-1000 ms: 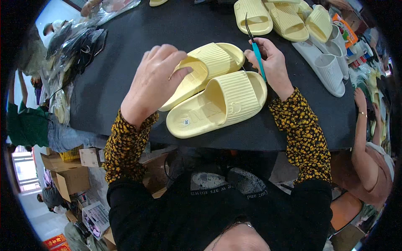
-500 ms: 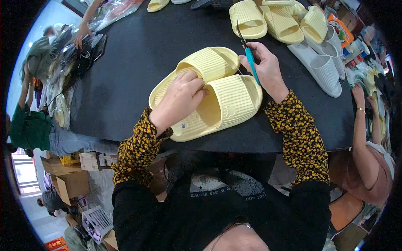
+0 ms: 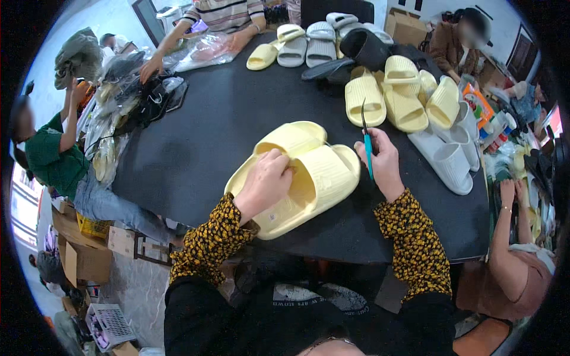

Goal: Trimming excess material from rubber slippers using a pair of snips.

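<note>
A pair of pale yellow slide slippers (image 3: 332, 172) with ribbed straps lies side by side over the near part of the dark table, toes pointing up and to the right. My left hand (image 3: 267, 185) is closed on the pair, its fingers curled at the inner edges of the two straps; the fingertips are partly hidden. Just right of the toes, my right hand (image 3: 383, 160) grips a slim teal-handled pointed tool (image 3: 368, 155), tweezers-like, its thin dark tip pointing up and away. Its fingertips are close to the nearer slipper's toe.
Beyond my right hand stand more yellow slippers (image 3: 365, 98), grey slippers (image 3: 448, 157) and black slippers (image 3: 363, 50). Plastic-wrapped goods (image 3: 113, 124) pile along the table's left edge. Co-workers sit or stand around the dark table (image 3: 202, 136), one with arms on the far side.
The view has tipped upward, showing more of the far table. The slippers have turned slightly and both my hands sit lower in the picture. Both holds stay the same.
</note>
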Demonstrator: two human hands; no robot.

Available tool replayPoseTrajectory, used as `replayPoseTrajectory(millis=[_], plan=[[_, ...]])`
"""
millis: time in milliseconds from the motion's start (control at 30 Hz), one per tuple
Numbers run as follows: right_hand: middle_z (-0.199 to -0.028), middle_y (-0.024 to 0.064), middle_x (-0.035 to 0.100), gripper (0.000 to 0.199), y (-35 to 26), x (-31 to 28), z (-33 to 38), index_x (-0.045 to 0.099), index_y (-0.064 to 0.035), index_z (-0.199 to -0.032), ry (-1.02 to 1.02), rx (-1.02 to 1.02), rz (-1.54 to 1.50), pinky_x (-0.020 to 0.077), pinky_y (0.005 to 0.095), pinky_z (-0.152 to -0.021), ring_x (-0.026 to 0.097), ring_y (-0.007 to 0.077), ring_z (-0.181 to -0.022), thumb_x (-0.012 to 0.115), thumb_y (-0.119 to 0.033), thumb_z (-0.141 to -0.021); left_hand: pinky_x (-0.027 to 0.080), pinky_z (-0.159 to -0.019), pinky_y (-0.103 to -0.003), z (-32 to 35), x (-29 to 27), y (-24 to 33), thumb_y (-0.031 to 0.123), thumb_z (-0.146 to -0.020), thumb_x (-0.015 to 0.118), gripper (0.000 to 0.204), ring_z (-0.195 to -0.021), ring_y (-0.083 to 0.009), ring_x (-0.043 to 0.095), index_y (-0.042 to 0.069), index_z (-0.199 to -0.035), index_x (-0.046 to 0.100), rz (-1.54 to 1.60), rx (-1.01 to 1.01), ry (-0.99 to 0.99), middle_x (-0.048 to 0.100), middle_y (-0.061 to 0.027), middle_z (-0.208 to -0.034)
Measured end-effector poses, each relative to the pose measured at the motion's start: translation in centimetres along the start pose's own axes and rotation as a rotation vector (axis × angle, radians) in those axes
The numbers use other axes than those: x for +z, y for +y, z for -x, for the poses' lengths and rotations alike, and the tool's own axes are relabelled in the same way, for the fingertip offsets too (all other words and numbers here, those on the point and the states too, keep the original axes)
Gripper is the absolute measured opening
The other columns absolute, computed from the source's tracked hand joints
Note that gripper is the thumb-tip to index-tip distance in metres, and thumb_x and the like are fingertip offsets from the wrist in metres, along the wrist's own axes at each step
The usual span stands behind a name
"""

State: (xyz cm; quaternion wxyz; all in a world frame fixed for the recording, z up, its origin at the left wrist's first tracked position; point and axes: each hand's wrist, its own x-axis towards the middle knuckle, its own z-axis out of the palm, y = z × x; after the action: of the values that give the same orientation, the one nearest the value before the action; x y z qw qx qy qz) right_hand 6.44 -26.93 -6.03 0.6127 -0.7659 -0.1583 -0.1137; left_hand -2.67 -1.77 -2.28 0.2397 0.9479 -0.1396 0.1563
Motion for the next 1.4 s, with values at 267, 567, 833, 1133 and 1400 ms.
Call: replayPoseTrajectory(millis=[267, 567, 833, 1133, 1400], plan=[[-0.080, 0.0039, 0.062, 0.035, 0.2, 0.1, -0.2, 0.057, 0.0025, -0.109, -0.048, 0.010, 0.019, 0.0466, 0.0235, -0.065, 0.054, 0.0064, -0.071, 0.071, -0.014, -0.081, 0.046, -0.069, -0.041, -0.4, -2.0, -2.6, 0.012, -0.082, 0.059, 0.019, -0.075, -0.0350, 0.059, -0.007, -0.078, 0.057, 0.028, -0.243, 0.218, 0.059, -0.0209, -0.080], [-0.082, 0.0075, 0.062, 0.038, -0.9, 0.5, 0.0, 0.054, 0.0041, -0.112, -0.127, -0.057, 0.126, 0.0474, 0.0246, -0.066, 0.056, 0.0080, -0.073, 0.070, -0.013, -0.082, 0.047, -0.070, -0.041, -1.5, 0.0, -2.7, 0.015, -0.081, 0.061, 0.021, -0.075, -0.0345, 0.060, -0.006, -0.078, 0.057, 0.222, -0.365, 0.249, 0.060, -0.0215, -0.081], [-0.085, 0.0066, 0.062, 0.039, -1.1, 1.0, 0.0, 0.053, 0.0058, -0.112, -0.146, -0.082, 0.092, 0.0470, 0.0233, -0.069, 0.055, 0.0077, -0.076, 0.070, -0.012, -0.082, 0.046, -0.071, -0.042, -1.1, 0.9, -1.4, 0.018, -0.087, 0.058, 0.023, -0.080, -0.0331, 0.060, -0.004, -0.081, 0.058, 0.089, -0.267, 0.058, 0.059, -0.0186, -0.084], [-0.077, 0.0071, 0.060, 0.037, -0.9, 1.2, 0.3, 0.055, 0.0028, -0.111, -0.149, -0.120, 0.200, 0.0463, 0.0250, -0.063, 0.054, 0.0085, -0.067, 0.069, -0.012, -0.081, 0.047, -0.073, -0.040, 0.1, -0.6, -1.6, 0.019, -0.088, 0.057, 0.021, -0.081, -0.0323, 0.059, -0.002, -0.087, 0.058, 0.037, -0.234, -0.100, 0.057, -0.0171, -0.091], [-0.076, 0.0117, 0.060, 0.038, -0.2, 0.8, 0.4, 0.055, -0.0003, -0.111, -0.126, -0.211, 0.343, 0.0473, 0.0299, -0.060, 0.058, 0.0183, -0.064, 0.071, -0.015, -0.080, 0.046, -0.077, -0.039, 1.8, -0.1, -2.2, 0.016, -0.082, 0.061, 0.024, -0.085, -0.0323, 0.056, 0.000, -0.100, 0.061, 0.094, -0.011, 0.037, 0.057, -0.0149, -0.091]])
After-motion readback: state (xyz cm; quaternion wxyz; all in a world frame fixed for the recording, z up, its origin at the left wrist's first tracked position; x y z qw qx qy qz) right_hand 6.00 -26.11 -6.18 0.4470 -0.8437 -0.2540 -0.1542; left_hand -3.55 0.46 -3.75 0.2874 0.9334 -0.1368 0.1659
